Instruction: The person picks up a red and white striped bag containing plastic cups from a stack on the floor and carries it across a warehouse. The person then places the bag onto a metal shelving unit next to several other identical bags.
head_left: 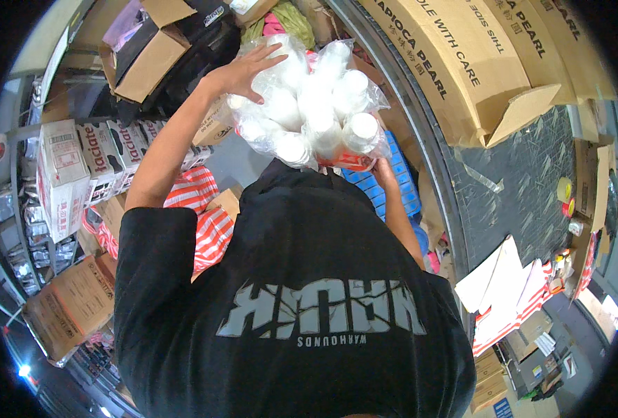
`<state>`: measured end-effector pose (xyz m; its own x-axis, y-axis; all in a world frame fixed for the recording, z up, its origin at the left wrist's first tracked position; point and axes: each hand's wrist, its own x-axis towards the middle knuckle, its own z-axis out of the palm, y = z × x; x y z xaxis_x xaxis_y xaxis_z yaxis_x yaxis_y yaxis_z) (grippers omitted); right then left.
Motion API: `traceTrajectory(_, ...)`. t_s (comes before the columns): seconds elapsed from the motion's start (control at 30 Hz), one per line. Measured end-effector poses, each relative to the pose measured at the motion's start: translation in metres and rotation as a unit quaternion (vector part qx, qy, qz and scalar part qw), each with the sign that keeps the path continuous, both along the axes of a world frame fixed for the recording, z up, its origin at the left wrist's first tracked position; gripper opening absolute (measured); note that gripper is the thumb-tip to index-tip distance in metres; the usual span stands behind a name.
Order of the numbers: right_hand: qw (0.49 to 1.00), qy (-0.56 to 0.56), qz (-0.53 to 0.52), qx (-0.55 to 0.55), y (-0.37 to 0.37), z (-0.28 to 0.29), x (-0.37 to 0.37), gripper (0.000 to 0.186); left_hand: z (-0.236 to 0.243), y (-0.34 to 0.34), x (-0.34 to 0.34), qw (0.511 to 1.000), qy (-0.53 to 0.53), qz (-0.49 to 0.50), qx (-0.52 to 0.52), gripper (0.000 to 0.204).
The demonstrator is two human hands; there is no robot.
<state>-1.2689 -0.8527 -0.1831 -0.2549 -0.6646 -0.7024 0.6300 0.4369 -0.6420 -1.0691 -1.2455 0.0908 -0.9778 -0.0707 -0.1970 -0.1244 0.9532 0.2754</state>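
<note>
The clear bag of white plastic bottles (309,104) is carried at chest height, its long axis running left to right between both hands. The left hand (242,70) lies flat and spread on its upper left side; the right hand (380,171) grips underneath at the lower right, fingers hidden.

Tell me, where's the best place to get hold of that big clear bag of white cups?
Probably from two opposite sides at once. The clear bag of white cups is bulky, soft and bulging, with no handle showing. The left hand lies flat on its upper left side, and the right hand props its lower right corner from beneath.
</note>
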Motion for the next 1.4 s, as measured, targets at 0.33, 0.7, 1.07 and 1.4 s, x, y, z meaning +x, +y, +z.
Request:
traceTrajectory(0.33,0.998,0.011,-0.054,-0.007,0.002,-0.002,0.012,0.043,0.014,0.023,0.031,0.995,-0.1,0.012,-0.018,0.119)
traceTrajectory(0.7,0.997,0.006,-0.075,0.018,-0.004,0.025,0.015,0.048,0.018,0.042,0.053,0.993,-0.106,0.02,-0.053,0.111)
traceTrajectory(1.07,0.998,-0.009,-0.06,0.009,-0.003,-0.006,0.01,0.044,0.011,0.027,0.059,0.998,-0.048,0.026,-0.027,0.096)
traceTrajectory(1.4,1.0,0.0,-0.012,-0.008,-0.005,-0.009,0.003,0.046,0.009,0.018,0.052,0.998,-0.031,0.043,-0.014,0.085)
